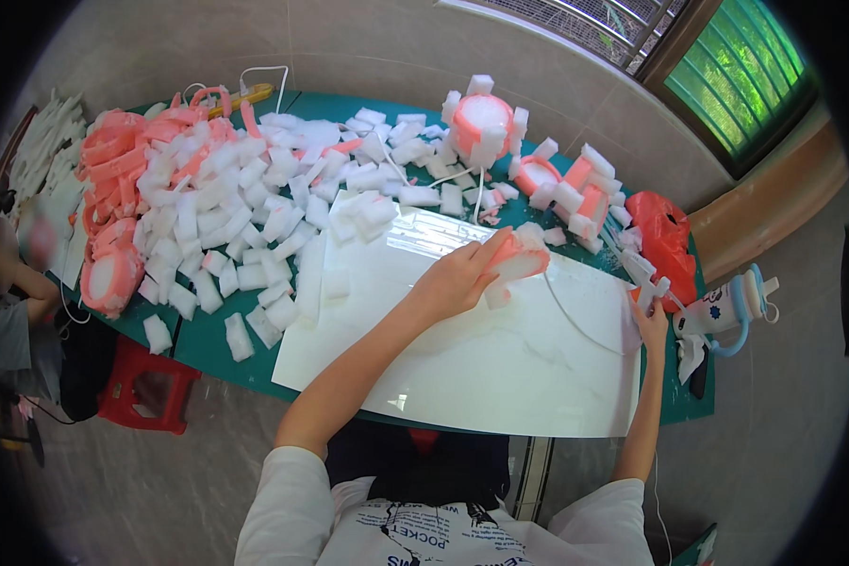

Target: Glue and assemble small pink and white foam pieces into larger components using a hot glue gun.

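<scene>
My left hand (455,283) is closed around a pink foam piece (522,262) with a white middle, held above the glossy white marbled board (424,368). White foam bits stick to that piece's upper side. At the board's right edge, my right hand (650,321) is wrapped round a white glue gun (640,272), which is partly hidden by the fingers. A thin white cord curves across the board between the two hands. Just beyond the glue gun lies a crumpled red plastic bag (665,236).
Many white foam blocks (255,212) and pink foam pieces (118,170) cover the green table's (198,330) left side. Foam assemblies (484,123) stand at the back. A white bottle (717,311) with a blue handle is far right. Another person sits left, near a red stool (151,391).
</scene>
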{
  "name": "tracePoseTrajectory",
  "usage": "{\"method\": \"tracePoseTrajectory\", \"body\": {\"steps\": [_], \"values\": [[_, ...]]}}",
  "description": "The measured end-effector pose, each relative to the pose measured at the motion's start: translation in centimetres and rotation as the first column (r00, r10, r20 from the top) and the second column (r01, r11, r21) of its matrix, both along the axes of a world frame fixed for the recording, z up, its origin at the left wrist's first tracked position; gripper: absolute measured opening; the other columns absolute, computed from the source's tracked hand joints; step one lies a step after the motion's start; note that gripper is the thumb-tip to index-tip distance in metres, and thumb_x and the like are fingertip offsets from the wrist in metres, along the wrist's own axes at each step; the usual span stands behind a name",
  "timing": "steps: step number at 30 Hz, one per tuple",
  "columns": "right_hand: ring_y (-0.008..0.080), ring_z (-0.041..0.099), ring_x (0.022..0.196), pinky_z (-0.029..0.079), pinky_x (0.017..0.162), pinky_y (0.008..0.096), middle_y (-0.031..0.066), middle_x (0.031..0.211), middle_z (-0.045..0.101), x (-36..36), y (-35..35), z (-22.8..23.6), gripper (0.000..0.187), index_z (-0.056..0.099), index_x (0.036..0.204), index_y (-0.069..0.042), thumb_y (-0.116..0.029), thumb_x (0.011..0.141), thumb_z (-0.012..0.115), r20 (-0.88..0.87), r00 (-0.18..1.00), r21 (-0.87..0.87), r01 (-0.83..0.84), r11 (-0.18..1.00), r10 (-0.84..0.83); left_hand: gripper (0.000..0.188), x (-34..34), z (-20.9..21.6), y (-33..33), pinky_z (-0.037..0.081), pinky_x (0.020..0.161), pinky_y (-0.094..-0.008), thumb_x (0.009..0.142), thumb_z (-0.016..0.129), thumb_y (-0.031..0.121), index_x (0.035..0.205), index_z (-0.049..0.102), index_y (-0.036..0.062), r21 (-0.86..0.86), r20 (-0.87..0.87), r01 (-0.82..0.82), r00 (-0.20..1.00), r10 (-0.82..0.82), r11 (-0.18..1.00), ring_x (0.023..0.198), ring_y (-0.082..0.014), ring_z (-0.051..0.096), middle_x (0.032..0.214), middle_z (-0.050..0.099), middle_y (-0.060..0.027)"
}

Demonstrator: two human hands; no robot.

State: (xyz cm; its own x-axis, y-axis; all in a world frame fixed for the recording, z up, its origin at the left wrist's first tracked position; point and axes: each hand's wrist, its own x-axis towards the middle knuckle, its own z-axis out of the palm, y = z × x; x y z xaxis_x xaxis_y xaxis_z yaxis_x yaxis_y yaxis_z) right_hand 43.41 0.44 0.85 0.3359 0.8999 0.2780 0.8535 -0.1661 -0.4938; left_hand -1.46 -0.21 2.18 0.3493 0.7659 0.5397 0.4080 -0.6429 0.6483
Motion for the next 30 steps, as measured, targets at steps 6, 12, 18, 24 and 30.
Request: {"method": "tracePoseTrajectory", "body": {"steps": [6, 12, 18, 24, 30], "values": [[0.0325, 0.062, 0.078, 0.048, 0.072, 0.0388, 0.0205, 0.087, 0.063, -11.4, -6.0, 7.8, 0.031, 0.062, 0.092, 0.003, -0.023, 0.074, 0.068, 0.492, 0.87, -0.143, 0.062, 0.988, 0.017, 0.062, 0.1, 0.4, -0.4, 0.045, 0.073, -0.0426, 0.083, 0.056, 0.012, 0.138, 0.026, 0.009, -0.065, -0.014, 0.012, 1.0, -0.013, 0.998, 0.083, -0.0387, 0.055, 0.092, 0.056, -0.0215], [0.0288, 0.061, 0.08, 0.049, 0.069, 0.0343, 0.0135, 0.085, 0.063, -30.0, -8.8, 11.8, 0.014, 0.063, 0.088, -0.001, -0.004, 0.075, 0.066, 0.032, 0.734, 0.195, -0.67, 0.716, 0.678, 0.063, -0.8, -0.6, 0.1, 0.045, 0.074, -0.0425, 0.083, 0.057, 0.013, 0.138, 0.027, 0.0075, -0.096, -0.038, -0.004, 0.999, 0.0, 0.995, 0.087, -0.0389, 0.055, 0.097, 0.056, -0.0223], [0.0321, 0.054, 0.089, 0.045, 0.075, 0.0384, 0.014, 0.09, 0.056, -44.1, -0.8, 7.0, 0.025, 0.056, 0.097, -0.002, 0.001, 0.072, 0.056, 0.163, 0.574, 0.292, -0.805, 0.517, 0.802, 0.06, 1.4, -0.3, 1.0, 0.045, 0.066, -0.0412, 0.086, 0.052, 0.017, 0.139, 0.026, 0.009, 0.069, 0.029, 0.006, 1.0, -0.008, 0.998, 0.079, -0.0344, 0.056, 0.089, 0.054, -0.0191], [0.0305, 0.053, 0.092, 0.043, 0.072, 0.0445, 0.0138, 0.095, 0.054, -51.0, 8.9, 0.5, 0.022, 0.058, 0.094, -0.005, -0.003, 0.073, 0.053, 0.349, 0.763, 0.244, -0.634, 0.734, 0.544, 0.063, 0.7, -0.3, 0.6, 0.045, 0.075, -0.0421, 0.083, 0.057, 0.012, 0.138, 0.026, 0.0047, 0.054, -0.007, 0.023, 1.0, -0.023, 0.998, 0.089, -0.0412, 0.055, 0.102, 0.054, -0.0258], [0.0289, 0.05, 0.096, 0.041, 0.075, 0.0446, 0.0115, 0.098, 0.054, -51.6, 11.2, -0.1, 0.022, 0.062, 0.093, -0.005, -0.008, 0.071, 0.059, 0.387, 0.783, 0.058, -0.547, 0.835, 0.486, 0.066, 0.1, 0.0, 0.0, 0.045, 0.067, -0.0434, 0.081, 0.057, 0.011, 0.139, 0.024, 0.0067, 0.01, -0.028, 0.009, 1.0, -0.008, 1.0, 0.078, -0.0402, 0.055, 0.09, 0.054, -0.0229]]}}
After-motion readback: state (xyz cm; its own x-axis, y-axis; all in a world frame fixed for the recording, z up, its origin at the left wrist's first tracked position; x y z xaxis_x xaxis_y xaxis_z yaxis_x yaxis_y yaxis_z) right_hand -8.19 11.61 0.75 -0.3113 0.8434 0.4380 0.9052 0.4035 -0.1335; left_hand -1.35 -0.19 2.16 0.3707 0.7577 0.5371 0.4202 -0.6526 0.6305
